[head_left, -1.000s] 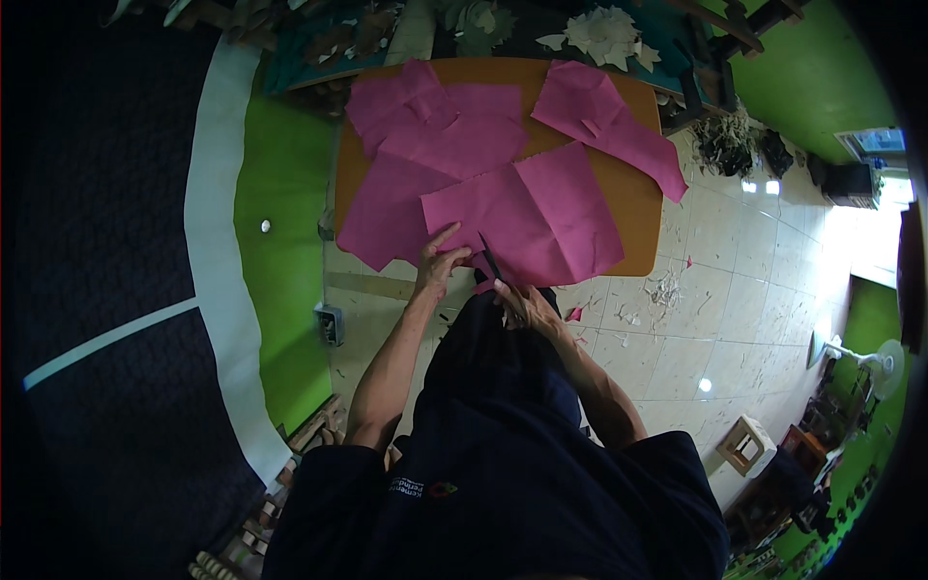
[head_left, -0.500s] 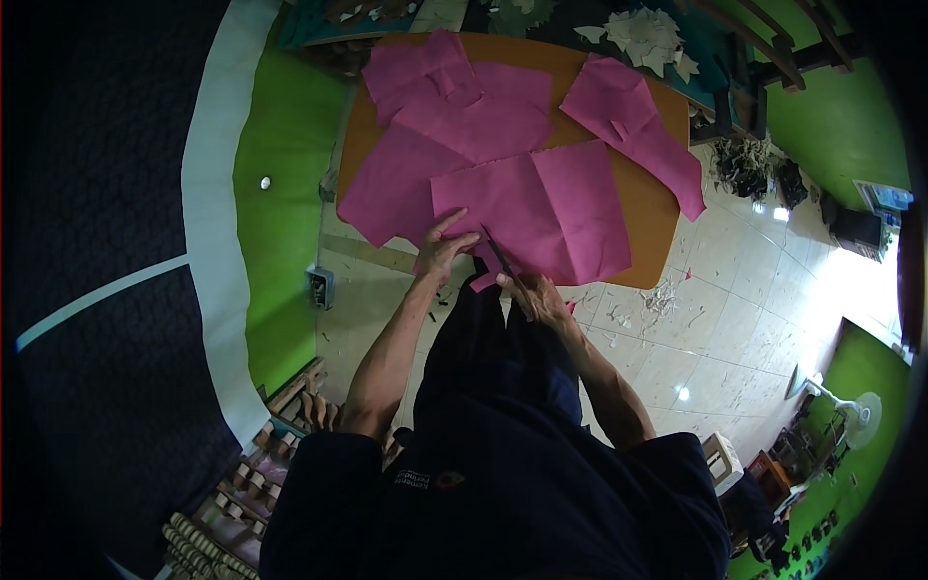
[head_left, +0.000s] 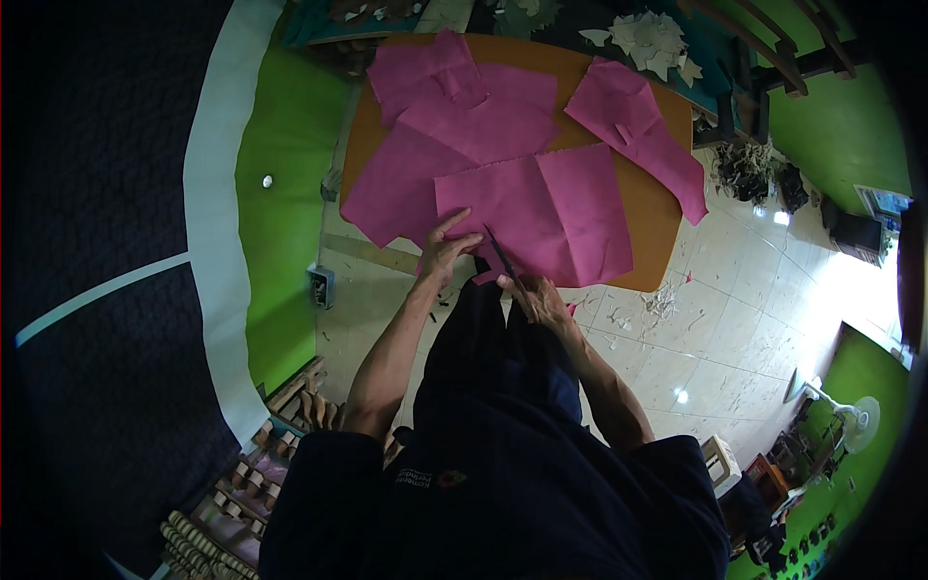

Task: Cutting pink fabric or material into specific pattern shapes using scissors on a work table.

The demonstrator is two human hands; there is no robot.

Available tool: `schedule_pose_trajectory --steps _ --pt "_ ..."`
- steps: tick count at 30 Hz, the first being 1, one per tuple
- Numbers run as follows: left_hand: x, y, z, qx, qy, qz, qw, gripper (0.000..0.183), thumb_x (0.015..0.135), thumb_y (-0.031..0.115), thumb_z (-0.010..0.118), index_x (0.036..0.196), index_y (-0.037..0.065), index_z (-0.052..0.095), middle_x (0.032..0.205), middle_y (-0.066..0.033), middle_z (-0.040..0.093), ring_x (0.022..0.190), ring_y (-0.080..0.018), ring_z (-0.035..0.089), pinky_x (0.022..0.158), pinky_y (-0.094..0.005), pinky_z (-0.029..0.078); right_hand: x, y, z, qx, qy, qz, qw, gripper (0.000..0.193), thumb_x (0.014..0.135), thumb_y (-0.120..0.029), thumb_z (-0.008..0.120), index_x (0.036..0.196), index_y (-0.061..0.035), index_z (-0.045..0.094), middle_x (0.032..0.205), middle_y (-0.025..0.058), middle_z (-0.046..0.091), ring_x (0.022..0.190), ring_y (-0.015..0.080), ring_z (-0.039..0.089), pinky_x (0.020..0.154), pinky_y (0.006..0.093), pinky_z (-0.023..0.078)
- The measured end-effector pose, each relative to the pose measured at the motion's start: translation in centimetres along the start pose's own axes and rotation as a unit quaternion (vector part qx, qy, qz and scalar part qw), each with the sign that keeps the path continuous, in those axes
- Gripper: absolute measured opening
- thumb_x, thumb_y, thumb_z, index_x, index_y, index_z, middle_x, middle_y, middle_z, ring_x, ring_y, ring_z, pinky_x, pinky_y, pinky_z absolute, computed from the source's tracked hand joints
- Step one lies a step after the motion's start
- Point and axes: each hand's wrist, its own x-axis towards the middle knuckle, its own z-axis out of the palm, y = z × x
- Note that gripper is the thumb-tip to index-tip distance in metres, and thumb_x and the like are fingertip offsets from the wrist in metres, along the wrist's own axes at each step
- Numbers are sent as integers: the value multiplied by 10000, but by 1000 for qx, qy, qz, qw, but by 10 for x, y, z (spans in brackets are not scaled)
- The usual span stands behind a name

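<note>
Several pink sheets, like leather or thick cloth, lie on a brown table. My left hand [head_left: 445, 255] is at the near edge of the front pink sheet [head_left: 565, 208]. Two of its digits spread over the top, and the others are hidden beneath, so the edge sits in its hold. In my right hand [head_left: 543, 304] is a pair of dark scissors [head_left: 499, 249], its blades pointing up and left across the sheet. A narrow pink strip [head_left: 486, 277] hangs by the blades, between my two hands.
The brown table [head_left: 650, 227] has a rounded outline. Another pink piece [head_left: 667, 169] hangs over its right edge. Pale scraps [head_left: 650, 43] lie behind it, and thin offcuts [head_left: 661, 302] litter the tiled floor. A white fan [head_left: 858, 421] stands at the right.
The view has shifted very slightly. The pink strip by the blades looks a little raised; my hands and the scissors stay in nearly the same place.
</note>
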Motion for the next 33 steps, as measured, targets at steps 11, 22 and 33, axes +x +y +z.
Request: schedule_pose_trajectory --steps 11,22,33 --pt "2 6 3 0 -10 -8 1000 612 815 -34 749 1390 56 559 990 -130 731 875 -184 724 856 -301 593 2 11 1 -117 -3 -43 992 662 859 -621 689 657 4 612 534 34 495 500 158 485 508 375 388" --pt "2 -1 -7 -33 -7 -14 999 615 826 -23 744 1402 51 543 1020 -141 731 900 -198 726 872 -314 592 -5 -65 -23 60 -102 132 984 767 827 -754 617 612 -19 568 499 53 459 476 159 523 484 367 430" --pt "2 3 -4 -24 -1 -22 999 628 818 -40 751 1402 48 538 1019 -150 728 921 -208 722 890 -326 591 -3 -52 -19 -45 -67 56 995 710 896 -650 616 749 43 650 502 85 480 503 169 524 541 410 409"
